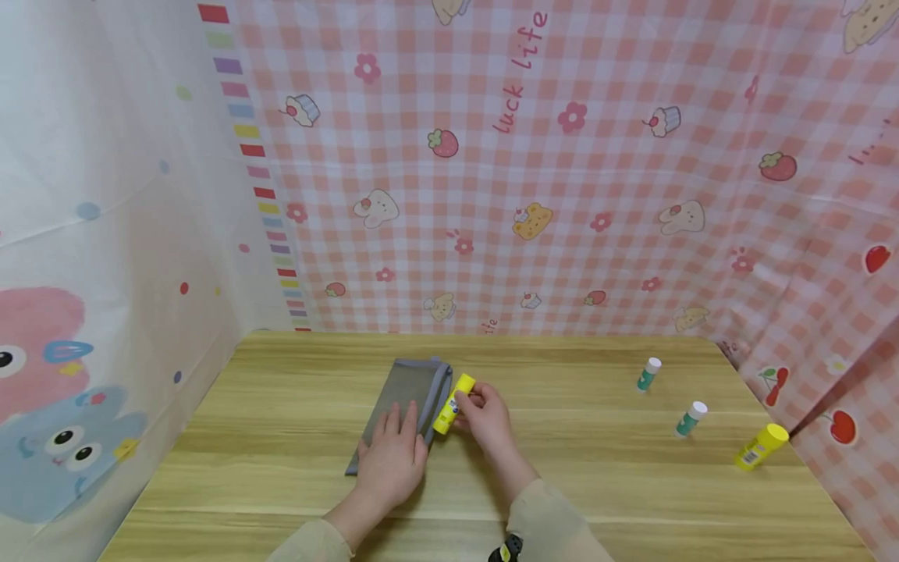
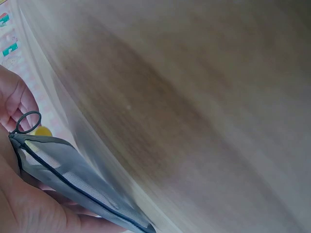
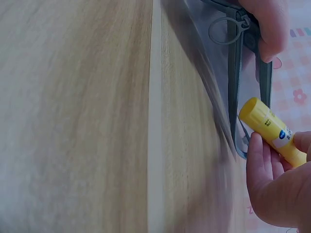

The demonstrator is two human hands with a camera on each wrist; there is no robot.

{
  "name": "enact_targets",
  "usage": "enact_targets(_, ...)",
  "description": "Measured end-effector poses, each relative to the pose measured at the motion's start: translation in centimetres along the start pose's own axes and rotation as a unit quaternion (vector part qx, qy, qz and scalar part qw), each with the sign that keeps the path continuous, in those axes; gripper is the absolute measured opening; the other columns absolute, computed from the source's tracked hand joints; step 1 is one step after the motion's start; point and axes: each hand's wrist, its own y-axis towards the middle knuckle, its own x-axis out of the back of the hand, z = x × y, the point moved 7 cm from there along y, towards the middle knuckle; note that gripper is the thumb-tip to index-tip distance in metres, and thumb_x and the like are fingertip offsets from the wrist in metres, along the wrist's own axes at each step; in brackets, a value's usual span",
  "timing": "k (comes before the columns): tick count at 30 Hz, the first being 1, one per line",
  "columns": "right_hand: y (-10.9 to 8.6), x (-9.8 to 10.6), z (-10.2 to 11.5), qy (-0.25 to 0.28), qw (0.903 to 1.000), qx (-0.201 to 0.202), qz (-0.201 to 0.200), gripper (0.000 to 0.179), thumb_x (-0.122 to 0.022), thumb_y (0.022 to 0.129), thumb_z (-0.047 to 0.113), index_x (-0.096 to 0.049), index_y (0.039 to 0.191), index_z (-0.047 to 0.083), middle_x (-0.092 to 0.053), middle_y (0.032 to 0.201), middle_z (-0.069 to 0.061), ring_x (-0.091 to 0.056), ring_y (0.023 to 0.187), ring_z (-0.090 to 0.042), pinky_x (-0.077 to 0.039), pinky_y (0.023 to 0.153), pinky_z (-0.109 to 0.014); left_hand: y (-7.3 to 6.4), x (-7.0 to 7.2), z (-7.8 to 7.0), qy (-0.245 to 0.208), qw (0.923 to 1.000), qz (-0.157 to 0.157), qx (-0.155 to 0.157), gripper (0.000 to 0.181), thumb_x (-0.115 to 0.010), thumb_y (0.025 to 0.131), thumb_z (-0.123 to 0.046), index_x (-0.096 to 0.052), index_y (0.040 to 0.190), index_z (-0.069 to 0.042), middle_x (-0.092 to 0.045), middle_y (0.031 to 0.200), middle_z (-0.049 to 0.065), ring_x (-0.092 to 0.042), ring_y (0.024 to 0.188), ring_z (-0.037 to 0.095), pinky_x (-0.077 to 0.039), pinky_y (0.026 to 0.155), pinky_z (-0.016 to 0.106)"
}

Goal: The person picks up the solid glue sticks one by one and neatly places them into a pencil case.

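Note:
A grey mesh zipper pouch (image 1: 403, 390) lies on the table, its long zipper side facing right. My left hand (image 1: 392, 462) spreads its fingers over the mesh, with the thumb at the zipper edge. Seen from the right wrist, the pouch (image 3: 234, 73) gapes along that side, and the left hand (image 3: 269, 22) holds its upper edge near the zipper ring. A yellow glue stick (image 1: 455, 403) is pinched by my right hand (image 1: 488, 414) beside the opening. In the right wrist view the glue stick (image 3: 265, 121) tilts, one end at the gap.
To the right on the wooden table (image 1: 562, 484) stand two small green glue sticks with white caps, one farther back (image 1: 649, 375) and one nearer (image 1: 691, 419). Another yellow glue stick (image 1: 762, 446) is close to the right edge. Patterned cloth (image 1: 492, 179) hangs behind.

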Motion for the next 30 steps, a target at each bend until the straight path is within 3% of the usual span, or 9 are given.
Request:
enact_targets(8,0.3,-0.7,-0.5,-0.009,0.9995,-0.029,0.010,0.033,-0.063,0.096,0.010,-0.053,0.118,-0.012,-0.063,0.098,-0.017,-0.062,0.071,-0.015,-0.059,0.070,-0.038,0.0,-0.1,0.0,-0.002,1.0000,0.003,0.007,0.054,-0.042,0.101,-0.028,-0.042,0.150,-0.005,-0.040,0.149,0.027,-0.038,0.135,0.047,-0.031,0.092,0.079)
enact_targets(22,1.2,-1.6,-0.8,-0.077,0.9948,-0.063,0.019,0.033,-0.065,0.095,0.012,-0.055,0.115,-0.011,-0.064,0.093,-0.016,-0.063,0.068,-0.015,-0.059,0.063,-0.033,0.0,0.1,0.1,-0.017,0.9998,0.004,0.013,0.054,-0.041,0.102,-0.027,-0.040,0.151,-0.005,-0.039,0.150,0.028,-0.037,0.136,0.048,-0.030,0.091,0.081)
enact_targets(30,1.6,-1.9,-0.5,-0.143,0.9865,-0.075,0.023,0.023,-0.067,0.094,0.013,-0.057,0.100,-0.006,-0.059,0.085,-0.012,-0.062,0.065,-0.015,-0.058,0.059,-0.030,0.1,0.0,0.1,-0.019,0.9997,0.008,0.015,0.054,-0.041,0.102,-0.027,-0.040,0.151,-0.005,-0.038,0.150,0.028,-0.036,0.136,0.048,-0.029,0.091,0.081)
